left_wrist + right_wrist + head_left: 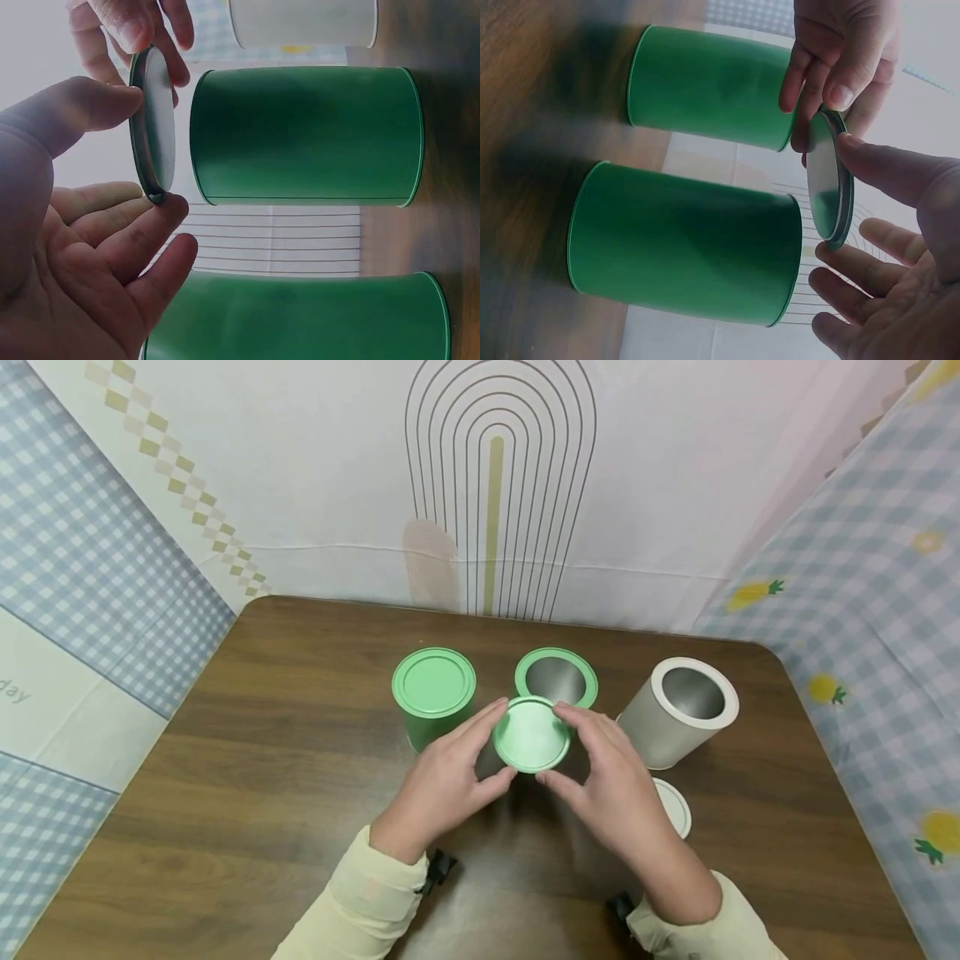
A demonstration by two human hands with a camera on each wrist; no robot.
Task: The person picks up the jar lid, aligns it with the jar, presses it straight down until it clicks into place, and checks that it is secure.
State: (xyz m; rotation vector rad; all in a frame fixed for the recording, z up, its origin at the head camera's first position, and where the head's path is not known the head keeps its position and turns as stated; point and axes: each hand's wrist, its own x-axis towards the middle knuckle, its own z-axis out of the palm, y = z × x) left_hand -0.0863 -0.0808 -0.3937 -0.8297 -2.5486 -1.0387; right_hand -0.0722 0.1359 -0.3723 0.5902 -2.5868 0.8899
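A round green lid (532, 735) is held level between both hands in front of the open green can (557, 678). My left hand (450, 777) pinches its left edge with thumb and fingertips. On the opposite edge, my right hand (611, 777) does the same. The wrist views show the lid's shiny metal underside and rim, just above the height of the can's top. Bare metal shows inside that can. To its left stands a second green can (433, 685) with its lid on.
At the right stands a white can (678, 714), its top uncovered. A white lid (673, 808) lies on the brown wooden table (262, 760) in front of it, partly behind the right wrist. Patterned cloths (322, 468) hang around the table's back and sides.
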